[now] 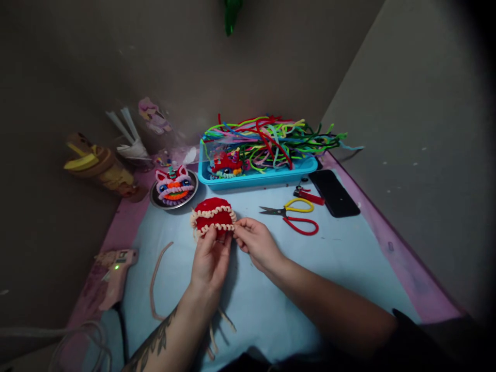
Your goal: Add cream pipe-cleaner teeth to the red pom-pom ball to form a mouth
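A red fuzzy craft piece [209, 219] edged with curled cream pipe cleaner is held up above the table's middle. My left hand [212, 256] grips it from below, thumb on the front over the lower cream row. At its right edge, the fingertips of my right hand [253, 238] pinch the end of the cream trim; the exact spot between them is too small to make out. Scissors [289, 213] with one yellow and one red handle lie partly spread to the right. A loose pinkish pipe cleaner [154, 276] lies left of my left forearm.
A blue tray [256, 181] heaped with coloured pipe cleaners stands at the back. A metal bowl [174, 206] holds a finished-looking lion head [174, 187]. A black phone [335, 194] and red lighter [310, 196] lie right. A glue gun [118, 276], light lit, lies left near cables.
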`<state>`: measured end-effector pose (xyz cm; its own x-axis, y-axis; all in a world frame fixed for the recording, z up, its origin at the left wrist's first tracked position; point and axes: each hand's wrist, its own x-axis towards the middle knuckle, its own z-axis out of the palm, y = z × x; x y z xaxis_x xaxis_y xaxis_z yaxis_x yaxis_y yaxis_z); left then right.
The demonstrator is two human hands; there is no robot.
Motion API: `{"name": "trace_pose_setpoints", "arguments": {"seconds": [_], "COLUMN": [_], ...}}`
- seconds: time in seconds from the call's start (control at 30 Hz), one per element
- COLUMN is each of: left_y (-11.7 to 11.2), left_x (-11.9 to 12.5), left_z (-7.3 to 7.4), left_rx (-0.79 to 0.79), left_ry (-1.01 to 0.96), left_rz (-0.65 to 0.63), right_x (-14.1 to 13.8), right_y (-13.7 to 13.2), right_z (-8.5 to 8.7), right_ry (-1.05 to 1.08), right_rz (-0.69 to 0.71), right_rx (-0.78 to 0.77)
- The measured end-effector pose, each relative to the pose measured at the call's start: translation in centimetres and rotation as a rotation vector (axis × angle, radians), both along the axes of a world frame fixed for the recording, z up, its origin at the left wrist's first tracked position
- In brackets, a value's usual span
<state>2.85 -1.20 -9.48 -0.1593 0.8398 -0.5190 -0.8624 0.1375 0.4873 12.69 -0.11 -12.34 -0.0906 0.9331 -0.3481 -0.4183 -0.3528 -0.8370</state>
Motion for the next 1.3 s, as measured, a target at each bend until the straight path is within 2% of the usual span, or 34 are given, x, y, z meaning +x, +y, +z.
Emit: {"name": "trace_pose_setpoints", "arguments": {"seconds": [0.1,0.23,0.47,0.63,0.77,0.97,1.17,1.3], "left_y": [-0.33,-0.63,-0.68,-0.55,-0.6,-0.48,-0.26,-0.4], "left_x": [0.14,0.27,0.31,0.25,0.37,0.27,0.13,-0.03], "left_z": [-0.57,-0.9,-0.4,-0.24,-0.49,-0.75,-0.84,-0.88], "left_rx": [0.109,0.192,0.054,-0.037,-0.027,-0.017,-0.064,-0.058], "left_ry": [0.033,0.069,-0.014,-0.06,-0.061,-0.083,-0.113,-0.058], "left_rz": [-0.056,-0.078,0.012,0.041,0.002,-0.024,-0.053,-0.068], "right_x": [0.02,0.04,-0.32,-0.49,-0.41,-0.31,-0.36,-0.25], "right_y": [0.07,0.03,-0.04,0.06,0.16,0.11,-0.16,-0.28], "right_z": [0.12,0.26,0.26,0.24,0.14,0.0,0.39,0.74], "right_ry": [0.104,0.156,0.202,0.273,0.328,0.326,0.282,0.258], "right_rz": [0.021,0.017,-0.041,-0.079,-0.067,-0.089,-0.138,-0.145], "right_rx": [-0.094,-0.133,-0.075,-0.106,-0.16,-0.162,-0.106,-0.068]}}
